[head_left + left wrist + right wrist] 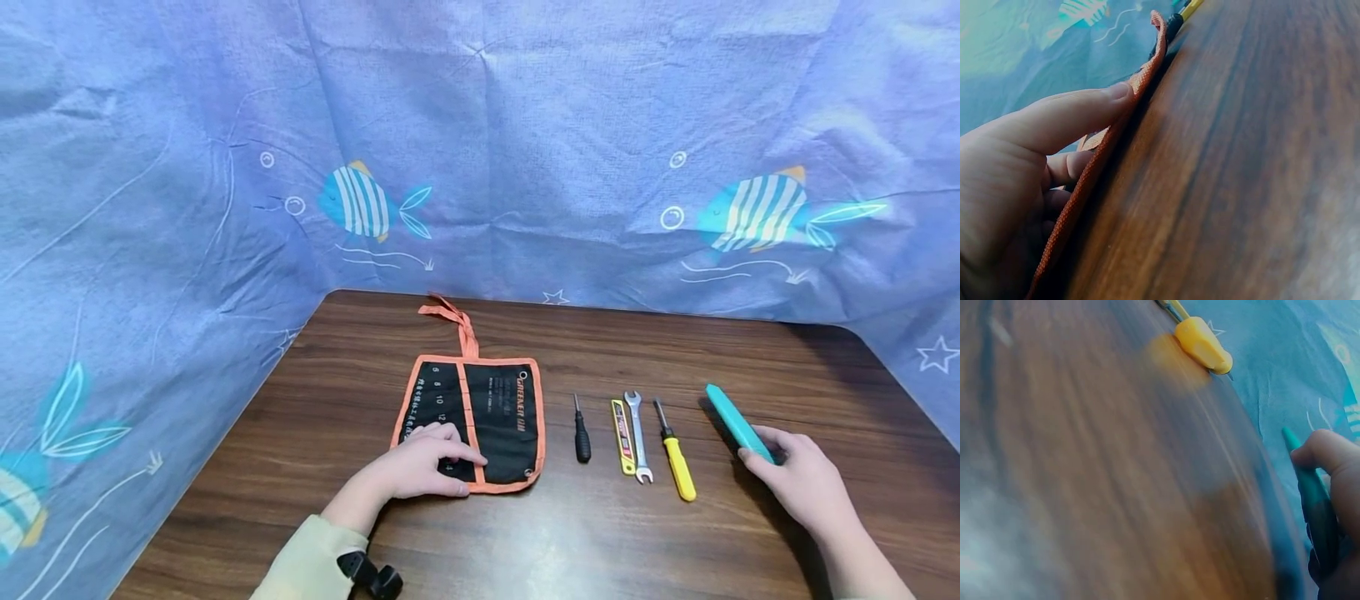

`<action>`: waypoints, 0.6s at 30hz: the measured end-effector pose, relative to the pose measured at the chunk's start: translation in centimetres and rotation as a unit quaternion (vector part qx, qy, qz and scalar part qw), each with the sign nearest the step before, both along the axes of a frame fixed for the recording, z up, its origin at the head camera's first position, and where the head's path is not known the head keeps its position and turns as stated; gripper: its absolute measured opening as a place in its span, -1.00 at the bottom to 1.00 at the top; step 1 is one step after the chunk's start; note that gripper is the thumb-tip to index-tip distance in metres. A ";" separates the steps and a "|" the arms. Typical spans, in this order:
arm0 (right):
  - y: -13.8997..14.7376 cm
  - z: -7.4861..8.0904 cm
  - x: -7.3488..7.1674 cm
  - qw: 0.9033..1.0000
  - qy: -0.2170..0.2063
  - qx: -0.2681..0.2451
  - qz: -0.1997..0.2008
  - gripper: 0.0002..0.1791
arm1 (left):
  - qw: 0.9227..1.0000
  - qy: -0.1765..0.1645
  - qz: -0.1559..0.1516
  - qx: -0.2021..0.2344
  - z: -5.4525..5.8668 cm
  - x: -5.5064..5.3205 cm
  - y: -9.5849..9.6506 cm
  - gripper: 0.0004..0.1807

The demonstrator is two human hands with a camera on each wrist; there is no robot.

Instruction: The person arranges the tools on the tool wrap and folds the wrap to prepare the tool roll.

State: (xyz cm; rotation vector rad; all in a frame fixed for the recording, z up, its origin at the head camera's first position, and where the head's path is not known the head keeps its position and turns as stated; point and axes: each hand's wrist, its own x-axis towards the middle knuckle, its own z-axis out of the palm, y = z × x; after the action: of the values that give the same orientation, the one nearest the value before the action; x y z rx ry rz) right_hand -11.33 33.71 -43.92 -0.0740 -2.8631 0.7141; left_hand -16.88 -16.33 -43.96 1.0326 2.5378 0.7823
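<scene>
A black tool pouch point(506, 433) with orange trim lies flat on the table, its orange tie stretching toward the far edge. My left hand point(423, 467) rests on its near part, fingers loosely bent over the fabric. The left wrist view shows my left thumb point(1085, 112) on the orange edging. Off to the right, my right hand point(802, 471) grips the near end of a long slim teal tool point(735, 418). Its tapered far end points away, and the grip hides the near end. In the right wrist view, my thumb presses along the teal tool point(1309, 487).
Between the hands lie a black-handled screwdriver point(582, 440), a flat yellow labelled strip point(622, 437), an open-ended wrench point(638, 437) and a yellow-handled screwdriver point(678, 467). Behind the wooden table point(600, 550) hangs a blue fish-print cloth point(570, 150).
</scene>
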 end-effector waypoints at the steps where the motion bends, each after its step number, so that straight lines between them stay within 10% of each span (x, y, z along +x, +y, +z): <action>1: -0.1 0.1 0.0 1.000 0.006 0.000 0.000 -0.46 | 1.000 0.001 0.001 0.000 0.0 0.0 0.0 -0.64; 18: -4.5 2.0 -1.3 0.995 0.026 -0.012 0.094 -0.53 | 0.999 0.027 0.005 -0.030 -0.2 0.3 0.4 -0.55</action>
State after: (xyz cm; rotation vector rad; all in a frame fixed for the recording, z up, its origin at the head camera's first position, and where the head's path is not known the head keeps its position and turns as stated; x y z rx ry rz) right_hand -12.59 29.20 -41.95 0.2092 -2.8383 0.7722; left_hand -16.60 -15.93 -44.18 1.0373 2.5970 0.6860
